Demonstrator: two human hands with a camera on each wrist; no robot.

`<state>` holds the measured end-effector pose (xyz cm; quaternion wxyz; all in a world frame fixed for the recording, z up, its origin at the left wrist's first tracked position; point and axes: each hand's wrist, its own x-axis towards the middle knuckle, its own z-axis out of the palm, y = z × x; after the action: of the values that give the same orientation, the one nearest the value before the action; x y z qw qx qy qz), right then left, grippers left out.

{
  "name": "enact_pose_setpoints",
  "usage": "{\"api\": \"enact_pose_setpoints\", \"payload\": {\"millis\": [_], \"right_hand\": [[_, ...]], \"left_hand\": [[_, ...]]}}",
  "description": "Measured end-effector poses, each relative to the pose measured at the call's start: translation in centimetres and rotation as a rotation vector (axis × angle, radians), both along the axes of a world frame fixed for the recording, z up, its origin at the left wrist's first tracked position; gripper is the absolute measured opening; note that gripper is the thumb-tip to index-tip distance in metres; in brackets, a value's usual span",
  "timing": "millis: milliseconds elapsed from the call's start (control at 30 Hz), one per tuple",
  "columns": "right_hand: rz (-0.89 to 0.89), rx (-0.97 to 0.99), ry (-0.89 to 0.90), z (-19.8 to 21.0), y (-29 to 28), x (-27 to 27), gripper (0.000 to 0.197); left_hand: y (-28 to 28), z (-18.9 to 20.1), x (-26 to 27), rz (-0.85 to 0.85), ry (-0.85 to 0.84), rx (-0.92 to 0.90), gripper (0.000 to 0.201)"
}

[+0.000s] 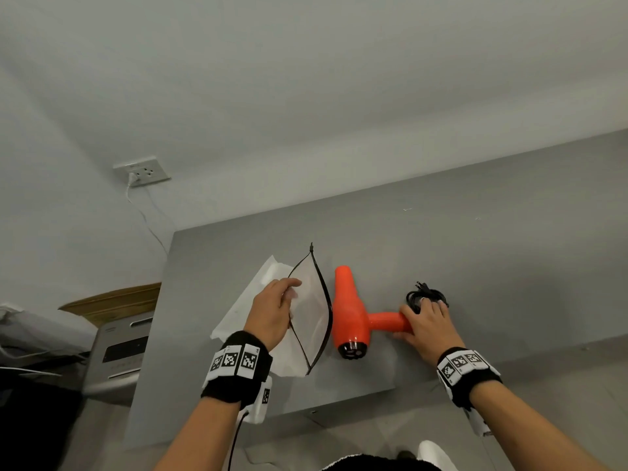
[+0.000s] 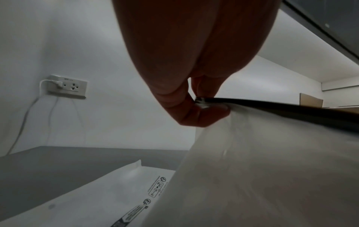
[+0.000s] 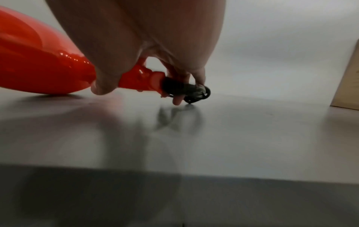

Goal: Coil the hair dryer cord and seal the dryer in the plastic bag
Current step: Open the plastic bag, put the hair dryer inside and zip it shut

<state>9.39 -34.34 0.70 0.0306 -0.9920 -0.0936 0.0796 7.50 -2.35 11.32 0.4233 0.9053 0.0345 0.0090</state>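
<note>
An orange hair dryer (image 1: 350,314) lies on the grey table (image 1: 492,260), nozzle toward me, handle pointing right. Its black cord (image 1: 426,295) sits coiled at the handle's end. My right hand (image 1: 424,321) grips the end of the handle (image 3: 136,78), and its fingers reach over the coil (image 3: 192,92). Left of the dryer, a frosted plastic bag (image 1: 311,317) with a black zip edge stands with its mouth wide apart, facing the dryer. My left hand (image 1: 272,311) pinches the upper zip edge (image 2: 252,104) and lifts it off the table.
A white padded sheet (image 1: 244,307) with printed symbols (image 2: 155,187) lies under the bag. A wall socket (image 1: 142,171) with a white cable is at the left. A cardboard box (image 1: 115,300) and a grey appliance (image 1: 119,355) stand beside the table's left edge.
</note>
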Motion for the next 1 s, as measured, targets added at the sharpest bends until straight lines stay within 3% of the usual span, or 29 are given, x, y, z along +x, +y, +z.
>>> {"api": "enact_pose_setpoints", "payload": {"millis": [167,300,367,467,567,633,800,1000], "right_hand": [[0.074,0.055,-0.057,2.9,0.5,-0.1,0.059],[-0.063,0.273,-0.022,6.1,1.3,-1.0,0.050],[-0.166,0.482,-0.024,8.0,1.6,-1.8,0.053],[-0.310,0.950,0.019,10.9,2.4,-3.0,0.064],[-0.405,1.323,0.168,13.9,3.3,-4.2,0.061],[-0.403,1.474,0.262,15.3,3.9,-4.8,0.058],[-0.398,1.531,0.430,15.4,5.1,-5.9,0.059],[-0.448,1.504,0.492,14.8,5.2,-5.6,0.048]], "left_hand": [[1.1,-1.2,1.2,0.029,0.005,0.037,0.031],[2.2,-2.5,2.3,0.039,-0.016,0.130,0.033],[2.6,-3.1,2.7,0.044,0.000,0.175,0.030],[2.8,-3.6,3.3,0.043,0.020,0.223,0.030],[2.4,-3.3,3.8,0.041,0.020,0.227,0.035],[1.8,-2.6,4.3,0.040,-0.007,0.209,0.040],[0.7,-0.4,5.6,-0.009,-0.123,0.206,0.054],[0.5,1.3,5.1,-0.097,-0.133,0.270,0.070]]}}
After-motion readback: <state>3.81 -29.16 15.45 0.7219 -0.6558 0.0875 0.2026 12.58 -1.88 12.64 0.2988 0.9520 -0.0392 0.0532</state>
